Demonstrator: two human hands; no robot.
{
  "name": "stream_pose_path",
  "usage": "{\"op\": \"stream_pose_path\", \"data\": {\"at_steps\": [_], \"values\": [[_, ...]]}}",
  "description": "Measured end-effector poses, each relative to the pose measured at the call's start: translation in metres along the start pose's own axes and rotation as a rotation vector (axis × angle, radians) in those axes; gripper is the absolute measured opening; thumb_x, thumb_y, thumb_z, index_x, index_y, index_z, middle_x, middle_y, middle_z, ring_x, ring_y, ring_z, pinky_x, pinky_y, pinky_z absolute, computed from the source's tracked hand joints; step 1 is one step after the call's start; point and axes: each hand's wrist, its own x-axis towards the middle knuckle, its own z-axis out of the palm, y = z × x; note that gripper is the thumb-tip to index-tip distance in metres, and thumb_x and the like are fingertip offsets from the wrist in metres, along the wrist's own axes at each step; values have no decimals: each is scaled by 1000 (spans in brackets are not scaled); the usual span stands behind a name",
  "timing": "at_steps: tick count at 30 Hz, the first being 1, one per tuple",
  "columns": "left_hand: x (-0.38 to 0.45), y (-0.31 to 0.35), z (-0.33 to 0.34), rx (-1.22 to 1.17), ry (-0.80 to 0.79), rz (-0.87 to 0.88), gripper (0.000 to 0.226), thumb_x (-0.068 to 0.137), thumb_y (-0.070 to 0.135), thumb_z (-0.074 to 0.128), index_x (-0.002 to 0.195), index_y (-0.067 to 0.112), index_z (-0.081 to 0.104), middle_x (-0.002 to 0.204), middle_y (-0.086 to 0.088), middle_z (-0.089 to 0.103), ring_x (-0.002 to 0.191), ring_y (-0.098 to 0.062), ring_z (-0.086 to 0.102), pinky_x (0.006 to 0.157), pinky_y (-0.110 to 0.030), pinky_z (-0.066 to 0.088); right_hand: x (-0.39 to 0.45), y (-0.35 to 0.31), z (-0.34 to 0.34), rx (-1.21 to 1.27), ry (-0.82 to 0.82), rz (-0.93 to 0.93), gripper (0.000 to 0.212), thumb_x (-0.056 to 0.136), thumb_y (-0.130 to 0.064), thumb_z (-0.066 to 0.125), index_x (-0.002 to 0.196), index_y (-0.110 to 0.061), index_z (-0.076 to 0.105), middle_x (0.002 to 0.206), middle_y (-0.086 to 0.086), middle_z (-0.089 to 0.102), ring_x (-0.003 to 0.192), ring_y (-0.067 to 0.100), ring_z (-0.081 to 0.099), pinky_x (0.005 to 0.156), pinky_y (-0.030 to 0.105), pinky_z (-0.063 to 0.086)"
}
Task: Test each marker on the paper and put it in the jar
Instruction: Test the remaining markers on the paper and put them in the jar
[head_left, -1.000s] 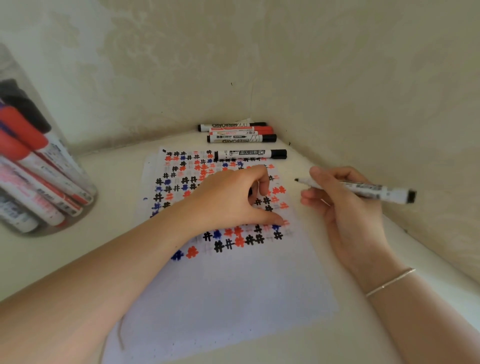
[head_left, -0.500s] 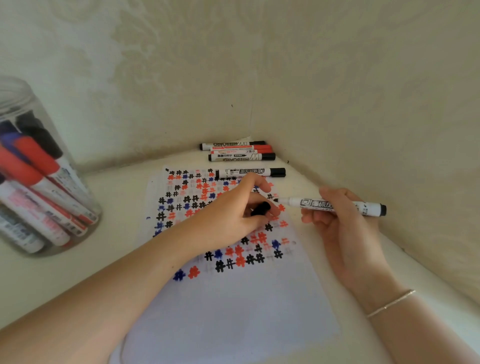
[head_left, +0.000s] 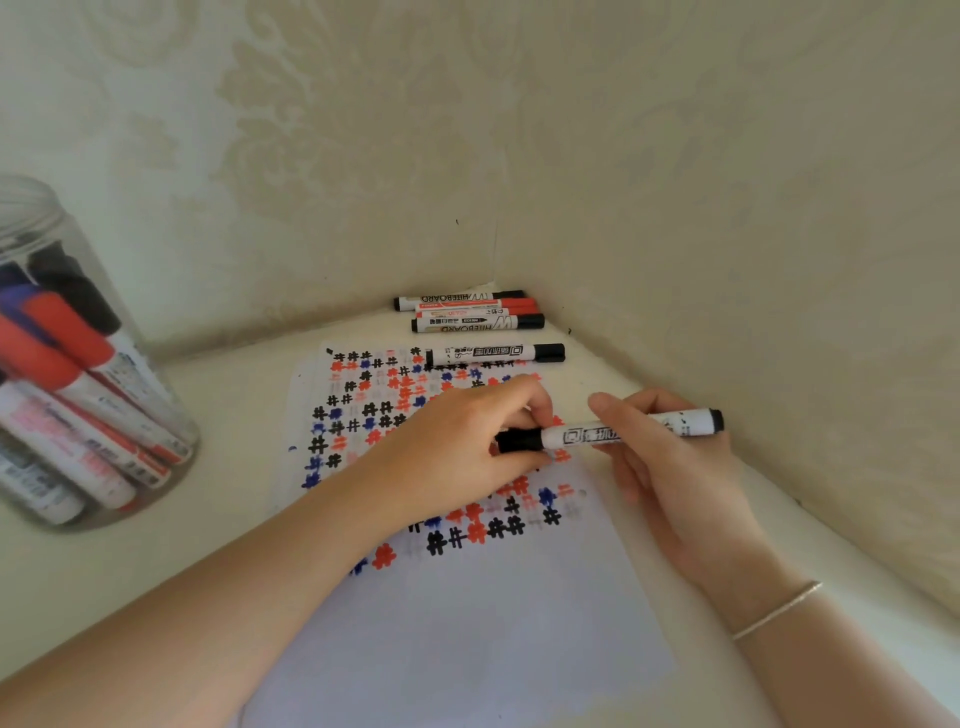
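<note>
- The marker (head_left: 631, 429) lies level in the air between both hands, just over the paper (head_left: 467, 613). Its black cap (head_left: 519, 440) points at the left hand, its black butt end past the right.
- The right hand (head_left: 670, 467) holds the white barrel — thumb on top, fingers curled beneath. The left hand (head_left: 467, 457) pinches the cap between thumb and fingertips; whether the cap is seated fully I cannot tell.
- By my reckoning it is a light, stiff plastic stick, smooth and a bit slippery, not at all fragile. Best held at mid-barrel, as the right hand has it — a grip on the cap alone might pull it off.
- Capping looks like the step in hand; the drop into the jar (head_left: 78, 374) would follow.
- The paper, under both hands, carries rows of black, red and blue hash marks, with bare sheet nearer the person.
- The jar is well off beyond the left forearm. It is clear and tilted in this view, with red, black and blue markers inside.
- Past the fingertips of both hands, one loose marker (head_left: 493, 354) lies on the paper's far edge; three more (head_left: 470, 312) sit side by side in the wall corner.
- A thin bracelet (head_left: 776, 610) circles the right wrist.
</note>
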Motion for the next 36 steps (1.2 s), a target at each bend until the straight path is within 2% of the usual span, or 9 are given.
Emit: {"op": "stream_pose_path", "data": {"at_steps": [2,6,9,12,14,18,21,28,36], "values": [[0,1,-1,-123,42,-30,22,84,21,71,104,17,64,95,17,70,91,5,64,77,-11,49,1,-2,-2,54,-54,19,33,65,-29,77,55,-11,51,42,4,39,37,18,41,48,26,37],[0,10,-2,-298,18,-69,18,91,24,60,108,24,66,77,11,65,55,-10,53,47,-24,40,0,-6,-3,228,-162,31,40,76,-42,67,55,-9,59,48,11,50,48,24,54,59,28,49],[0,12,-2,-392,-1,-127,16,93,23,57,105,18,66,72,6,63,50,-3,44,46,-14,33,3,-4,-5,466,-21,55,38,85,-36,57,63,-6,60,47,8,48,46,23,50,62,34,47],[0,11,-2,-477,31,-203,12,94,18,55,95,10,65,63,3,53,51,-8,41,46,-14,32,5,3,-2,259,143,-29,19,92,-17,59,77,-5,57,45,6,47,43,22,47,65,41,46],[1,10,-3,-572,73,-262,13,94,11,54,87,6,63,58,0,49,45,-10,38,43,-14,31,2,5,3,40,165,-93,23,93,-19,58,77,-4,55,42,5,45,42,22,45,63,40,48],[2,12,-6,-808,181,-427,12,91,6,55,83,2,62,60,-7,59,36,-14,46,35,-19,33,-7,1,14,-56,52,-69,36,94,-26,57,67,-4,48,45,-1,22,43,17,19,45,42,30],[3,15,-5,-823,270,-465,20,88,20,64,84,0,63,60,-10,63,40,-16,55,37,-20,41,-11,-1,15,-166,-51,-123,38,82,-43,62,66,-10,53,41,-3,25,44,20,18,41,46,26],[3,21,-1,-763,397,-482,28,86,23,66,80,-4,60,54,-6,64,36,-13,52,38,-20,43,-15,-4,17,-225,-84,-169,36,70,-44,66,69,-10,53,43,-3,31,44,16,23,42,24,20],[0,24,10,-746,512,-535,28,86,20,67,70,1,55,48,-8,57,30,-12,41,34,-20,34,-14,-1,15,-194,-118,-174,38,72,-45,67,65,-13,50,43,1,33,43,19,22,43,30,21]]}}
